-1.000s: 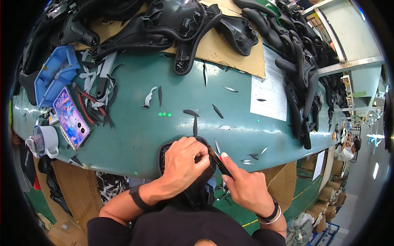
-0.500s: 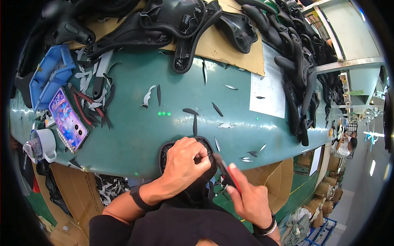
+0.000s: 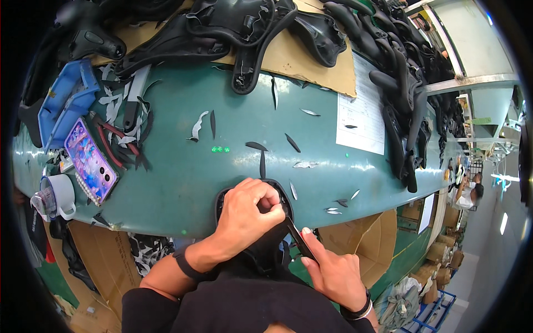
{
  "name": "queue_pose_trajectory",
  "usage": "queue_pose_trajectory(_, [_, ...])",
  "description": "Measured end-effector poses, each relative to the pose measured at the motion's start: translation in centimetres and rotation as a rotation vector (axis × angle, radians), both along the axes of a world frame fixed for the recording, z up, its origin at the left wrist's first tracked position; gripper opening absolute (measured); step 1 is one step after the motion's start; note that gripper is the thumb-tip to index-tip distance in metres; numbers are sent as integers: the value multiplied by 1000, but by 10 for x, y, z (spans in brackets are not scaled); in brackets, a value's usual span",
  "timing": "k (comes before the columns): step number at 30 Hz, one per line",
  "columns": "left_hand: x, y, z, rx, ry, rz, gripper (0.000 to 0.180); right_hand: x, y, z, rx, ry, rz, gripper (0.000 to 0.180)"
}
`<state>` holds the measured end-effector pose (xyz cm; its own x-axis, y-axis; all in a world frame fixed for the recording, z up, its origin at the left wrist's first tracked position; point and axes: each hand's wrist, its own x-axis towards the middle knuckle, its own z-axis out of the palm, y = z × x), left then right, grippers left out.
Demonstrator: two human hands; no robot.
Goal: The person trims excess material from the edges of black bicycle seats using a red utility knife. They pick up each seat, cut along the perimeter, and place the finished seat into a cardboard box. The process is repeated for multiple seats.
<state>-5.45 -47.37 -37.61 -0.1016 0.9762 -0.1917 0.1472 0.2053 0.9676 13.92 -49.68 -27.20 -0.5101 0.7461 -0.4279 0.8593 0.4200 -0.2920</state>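
Note:
A black bicycle saddle (image 3: 285,195) lies underside up at the near table edge, its narrow end running down toward my body. My left hand (image 3: 244,215) rests across it, thumb and fingers pinched together at the right side of its rim. What exactly sits between those fingertips is hidden. In my right hand (image 3: 337,276) is a slim dark utility knife (image 3: 300,240), gripped with the thumb along its handle. The blade end points up and left, touching or very close to the saddle's rim just beside the left fingertips.
Thin black and grey trimmings (image 3: 262,162) are scattered over the green table (image 3: 177,166). At left are red-handled pliers (image 3: 110,139), a patterned phone (image 3: 91,161), a white mug (image 3: 62,194) and a blue bin (image 3: 66,100). Piled saddles (image 3: 239,28) fill the far side; cardboard boxes (image 3: 363,241) stand below.
My right hand has drawn slightly down and left, and the knife has turned, hiding its red side. The left hand keeps its pinch on the rim. The whole view shifted slightly.

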Motion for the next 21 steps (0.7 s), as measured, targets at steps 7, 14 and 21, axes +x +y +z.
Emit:
queue_pose_trajectory(7, [-4, -2, -1, 0, -129, -43, 7, -16, 9, -25, 131, 91, -54, 59])
queue_pose_trajectory(14, [-23, 1, 0, 59, -510, 287, 11, 3, -3, -47, 75, 460, -381, 43])
queue_pose_trajectory(21, [-76, -17, -1, -300, 164, -305, 37, -40, 24, -77, -125, 738, -395, 31])
